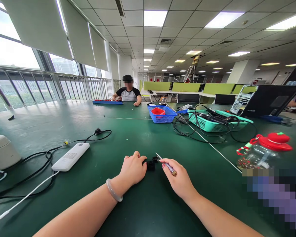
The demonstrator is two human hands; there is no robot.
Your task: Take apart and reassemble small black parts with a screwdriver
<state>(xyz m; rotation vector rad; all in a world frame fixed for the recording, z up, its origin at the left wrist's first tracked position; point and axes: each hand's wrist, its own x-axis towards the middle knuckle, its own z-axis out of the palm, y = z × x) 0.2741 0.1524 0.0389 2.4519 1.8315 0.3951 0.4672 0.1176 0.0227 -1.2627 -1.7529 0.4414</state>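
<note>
My left hand [133, 168] rests on the green table [128, 138], its fingers curled and pinched on a small black part [151, 165]. A pale bangle sits on that wrist. My right hand [179, 179] is closed round a thin metal tool [166, 164], like a small screwdriver or tweezers. The tool's tip points up and left, ending just above the black part. Both hands lie close together near the table's front middle.
A white power bank [70, 157] with black and white cables lies to the left. A blue basket [162, 114] and a teal basket [212, 121] of cables stand beyond. A red-lidded clear bottle [260, 151] stands at right. Another person [128, 92] sits at the far side.
</note>
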